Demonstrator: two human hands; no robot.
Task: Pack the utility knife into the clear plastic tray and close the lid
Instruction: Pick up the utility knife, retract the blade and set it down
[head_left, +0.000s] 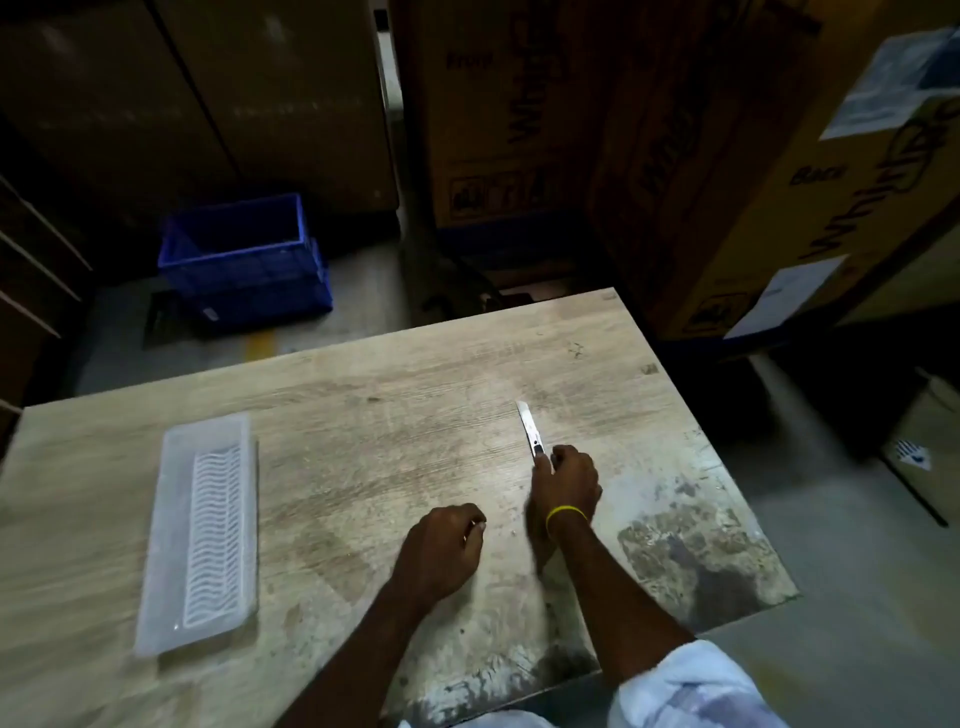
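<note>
Our right hand is closed on the thin silver utility knife with its blade sticking out, far from the long clear plastic tray, so we might cut our curled, empty left hand.

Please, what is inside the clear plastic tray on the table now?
The clear plastic tray shows only its wavy ribbed pattern; no knife is inside. The utility knife is in the right hand.

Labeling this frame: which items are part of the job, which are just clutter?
Job: knife held in right hand; clear tray on table; left hand, closed, empty as far as visible.

Clutter: blue crate on floor; cardboard boxes behind table.
</note>
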